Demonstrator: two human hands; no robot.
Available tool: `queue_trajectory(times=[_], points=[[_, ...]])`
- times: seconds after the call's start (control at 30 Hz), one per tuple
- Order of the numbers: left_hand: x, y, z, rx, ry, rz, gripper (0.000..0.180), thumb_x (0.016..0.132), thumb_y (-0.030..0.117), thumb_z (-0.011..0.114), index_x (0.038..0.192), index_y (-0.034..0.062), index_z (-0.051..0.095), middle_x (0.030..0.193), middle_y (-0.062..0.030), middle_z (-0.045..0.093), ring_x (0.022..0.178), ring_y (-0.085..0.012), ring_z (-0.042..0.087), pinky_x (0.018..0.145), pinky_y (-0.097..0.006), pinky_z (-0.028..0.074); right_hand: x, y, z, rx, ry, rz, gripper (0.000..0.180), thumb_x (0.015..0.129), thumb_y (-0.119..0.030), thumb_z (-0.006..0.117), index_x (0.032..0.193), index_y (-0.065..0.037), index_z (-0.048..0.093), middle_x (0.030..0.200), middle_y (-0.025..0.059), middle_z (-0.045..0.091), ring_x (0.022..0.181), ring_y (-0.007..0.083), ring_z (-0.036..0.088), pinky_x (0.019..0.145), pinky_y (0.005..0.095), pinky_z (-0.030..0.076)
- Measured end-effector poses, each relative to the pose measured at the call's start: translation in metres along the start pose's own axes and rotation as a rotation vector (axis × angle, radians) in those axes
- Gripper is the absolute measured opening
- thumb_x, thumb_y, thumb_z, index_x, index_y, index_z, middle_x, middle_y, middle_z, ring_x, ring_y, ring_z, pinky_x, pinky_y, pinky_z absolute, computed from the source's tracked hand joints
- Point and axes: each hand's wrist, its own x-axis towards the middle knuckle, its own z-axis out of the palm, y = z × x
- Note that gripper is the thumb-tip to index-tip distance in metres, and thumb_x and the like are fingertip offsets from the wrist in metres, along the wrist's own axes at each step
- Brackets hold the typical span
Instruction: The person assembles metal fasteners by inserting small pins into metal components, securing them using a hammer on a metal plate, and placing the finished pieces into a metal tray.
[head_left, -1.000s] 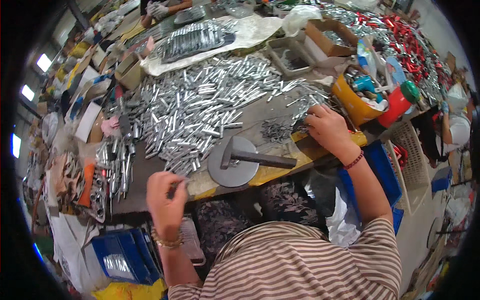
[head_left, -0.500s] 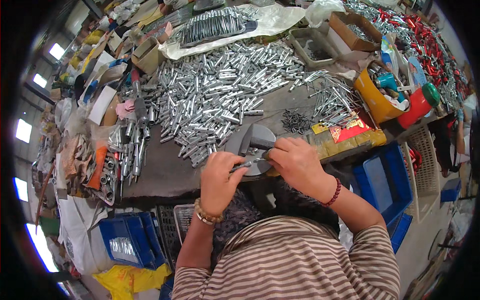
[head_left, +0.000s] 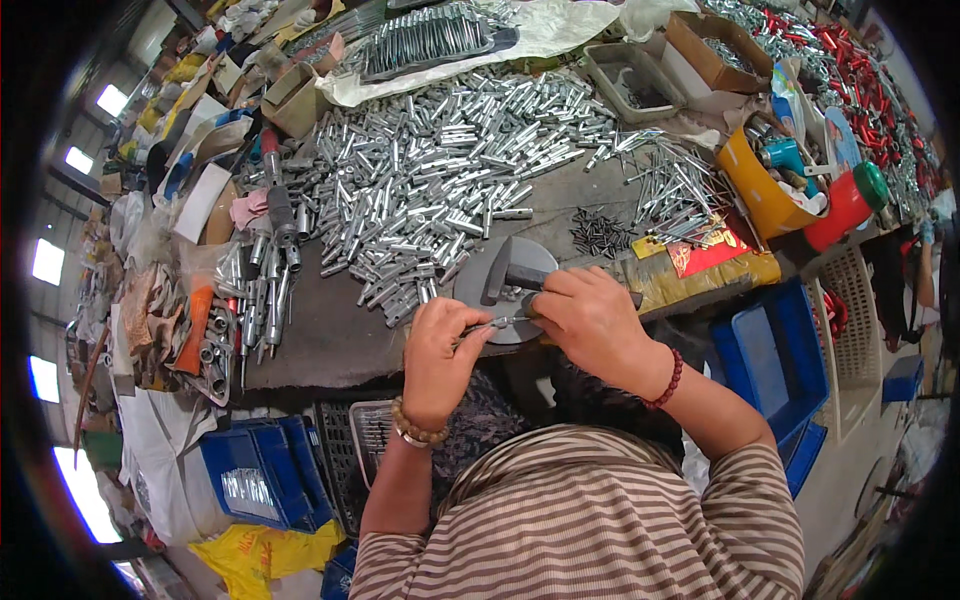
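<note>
My left hand (head_left: 436, 352) grips a short silver metal tube (head_left: 487, 326) at the near table edge. My right hand (head_left: 590, 318) meets it from the right, fingertips pinched at the tube's end; what they hold is too small to tell. Both hands hover over a round grey metal disc (head_left: 478, 282), and a hammer (head_left: 503, 271) lies across that disc. Behind it spreads a big heap of silver tubes (head_left: 440, 180). A small pile of dark screws (head_left: 600, 233) lies to the right of the hammer.
Longer metal rods (head_left: 672, 190) lie at the right, beside an orange bucket (head_left: 760, 195) and a red jug (head_left: 838, 210). Blue crates (head_left: 765, 355) stand under the table at right, more blue crates (head_left: 255, 470) at left. Cardboard boxes (head_left: 712, 45) and a grey tray (head_left: 628, 80) sit at the back.
A second ago my hands were apart, the right one at the rods and the left at the table edge. They came together over the disc and now stay joined on the tube.
</note>
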Motion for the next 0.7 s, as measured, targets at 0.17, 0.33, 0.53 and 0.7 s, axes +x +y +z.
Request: queue_trajectory(times=[0.17, 0.33, 0.53, 0.7], points=[[-0.002, -0.003, 0.003, 0.001, 0.017, -0.005, 0.016, 0.084, 0.003, 0.081, 0.099, 0.0045, 0.079, 0.094, -0.0072, 0.064, 0.089, -0.0228, 0.063, 0.081, -0.035, 0.050, 0.002, 0.000, 0.001, 0.031, -0.003, -0.013, 0.011, 0.076, -0.005, 0.074, 0.084, -0.010, 0.067, 0.086, 0.0060, 0.058, 0.085, 0.0279, 0.062, 0.076, 0.0414, 0.047], [-0.002, -0.007, 0.005, -0.015, 0.016, -0.003, 0.015, 0.083, 0.001, 0.081, 0.098, 0.0035, 0.079, 0.094, -0.0068, 0.064, 0.089, -0.0210, 0.062, 0.079, -0.033, 0.050, 0.002, 0.001, 0.003, 0.026, -0.001, -0.036, 0.010, 0.075, -0.006, 0.073, 0.084, -0.010, 0.068, 0.086, 0.0053, 0.058, 0.086, 0.0273, 0.062, 0.076, 0.0404, 0.047], [-0.003, -0.004, 0.006, -0.123, -0.001, -0.058, 0.013, 0.083, 0.003, 0.081, 0.096, 0.0039, 0.078, 0.093, -0.0076, 0.064, 0.093, -0.0253, 0.062, 0.081, -0.037, 0.049, 0.000, 0.001, 0.010, -0.007, 0.005, -0.057, 0.013, 0.074, -0.008, 0.075, 0.086, -0.011, 0.070, 0.088, 0.0050, 0.058, 0.088, 0.0265, 0.063, 0.078, 0.0397, 0.048], [-0.006, -0.007, 0.006, -0.083, 0.032, -0.029, 0.013, 0.083, 0.002, 0.082, 0.095, 0.0031, 0.078, 0.093, -0.0079, 0.064, 0.090, -0.0248, 0.062, 0.080, -0.037, 0.049, -0.007, 0.002, -0.005, 0.023, 0.101, 0.011, 0.016, 0.077, -0.009, 0.078, 0.090, -0.010, 0.069, 0.087, 0.0072, 0.058, 0.086, 0.0288, 0.063, 0.076, 0.0424, 0.049]])
